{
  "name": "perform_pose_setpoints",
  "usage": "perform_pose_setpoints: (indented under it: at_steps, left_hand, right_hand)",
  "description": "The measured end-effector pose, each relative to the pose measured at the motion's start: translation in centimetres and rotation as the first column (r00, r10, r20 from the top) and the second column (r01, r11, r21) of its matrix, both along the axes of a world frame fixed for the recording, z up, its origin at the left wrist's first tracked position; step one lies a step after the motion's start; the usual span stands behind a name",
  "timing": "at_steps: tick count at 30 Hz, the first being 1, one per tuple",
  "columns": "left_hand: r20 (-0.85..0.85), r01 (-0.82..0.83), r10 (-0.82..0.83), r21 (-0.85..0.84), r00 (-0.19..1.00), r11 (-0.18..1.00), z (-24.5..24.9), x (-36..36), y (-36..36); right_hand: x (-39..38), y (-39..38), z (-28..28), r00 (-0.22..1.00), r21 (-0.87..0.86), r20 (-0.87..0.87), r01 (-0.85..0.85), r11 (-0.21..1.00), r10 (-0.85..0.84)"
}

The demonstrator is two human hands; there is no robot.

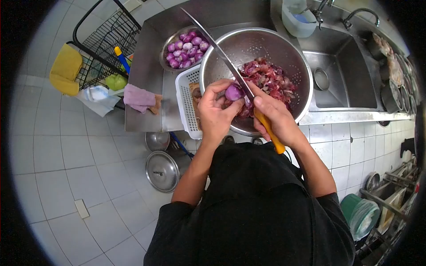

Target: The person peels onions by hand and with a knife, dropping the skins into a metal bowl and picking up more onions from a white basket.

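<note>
one purple onion [234, 92] is in hand, held over the near part of the colander [284, 46]. the left hand [214, 113] is closed round it, gripping with fingers and thumb. the right hand [274, 113] grips the knife [225, 58] by its orange handle; the blade slants across the colander, its tip beyond the far left rim. the blade runs close beside the onion; contact cannot be confirmed.

finished portion: many smooth, purple bulbs [187, 46] sit in the small steel bowl [163, 49], left of the colander. they appear peeled. a sizeable heap of reddish skins [270, 82] lies inside the colander, mostly toward its near right side. judging by bowl and heap together, the peeling is well advanced.

unfinished portion: the onion in hand appears largely bare, though its underside is hidden. the white basket [181, 95], just left of the colander and partly behind the left hand, contains brownish items [195, 92] that cannot be identified; whether these are unpeeled bulbs is not established. the remaining count therefore cannot be given. bench [170, 88] beneath the colander: steel.
</note>
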State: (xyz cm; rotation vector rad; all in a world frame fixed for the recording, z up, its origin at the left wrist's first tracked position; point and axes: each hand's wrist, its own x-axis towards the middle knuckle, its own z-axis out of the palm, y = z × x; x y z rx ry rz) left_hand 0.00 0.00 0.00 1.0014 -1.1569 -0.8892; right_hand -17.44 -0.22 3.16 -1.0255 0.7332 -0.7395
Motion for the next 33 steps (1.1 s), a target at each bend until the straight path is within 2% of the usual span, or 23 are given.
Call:
perform_pose_setpoints:
  at_steps: [3, 8, 11, 14, 17, 20, 23, 26, 29, 33]
  left_hand:
    - [0.068, 0.006, -0.006, -0.005, 0.998, 1.000, 0.3, 0.2, 0.2]
    - [0.060, -0.031, 0.031, -0.001, 0.998, 1.000, -0.3, 0.0, 0.3]
    - [-0.010, -0.033, 0.033, -0.045, 0.999, 0.998, -0.6, -0.1, 0.4]
    - [-0.135, 0.013, -0.022, -0.068, 0.991, 0.998, -1.1, 0.0, 0.3]
    - [-0.298, -0.040, 0.042, 0.011, 0.954, 0.999, -2.8, 0.7, -0.2]
    - [-0.582, 0.017, 0.054, 0.116, 0.811, 0.993, -2.0, 0.7, -0.2]
    - [-0.570, 0.110, 0.008, 0.173, 0.822, 0.979, -1.2, 1.0, -0.2]
    - [-0.329, 0.203, -0.088, 0.333, 0.940, 0.921, -0.6, 1.6, 0.0]
    - [-0.279, 0.207, -0.111, 0.343, 0.954, 0.916, -0.1, 1.3, 0.0]
    - [-0.169, 0.100, -0.052, 0.294, 0.984, 0.951, 0.0, 0.9, 0.0]
  right_hand:
    - [0.0, 0.2, 0.3, 1.000, -0.003, 0.025, -0.008, 1.000, 0.008]
    - [0.6, 0.7, -0.5, 0.995, -0.006, -0.068, 0.075, 0.997, -0.075]
    - [1.2, 0.1, -3.0, 0.956, -0.270, -0.166, 0.192, 0.944, -0.242]
    - [0.9, -0.6, -3.1, 0.971, -0.146, -0.150, 0.162, 0.976, -0.184]
    - [0.8, -0.4, -1.8, 0.982, -0.034, -0.125, 0.142, 0.989, -0.145]
    - [1.1, -0.1, -0.8, 0.983, 0.008, -0.125, 0.137, 0.991, -0.135]
    - [1.2, -0.2, -0.4, 0.981, -0.007, -0.122, 0.154, 0.988, -0.154]
    - [0.8, -0.4, 0.2, 0.984, -0.028, -0.117, 0.133, 0.991, -0.135]
    - [0.5, -0.5, 0.7, 0.984, -0.053, -0.131, 0.117, 0.992, -0.123]
    - [-0.3, -0.8, 1.2, 0.983, -0.032, -0.167, 0.069, 0.997, -0.073]
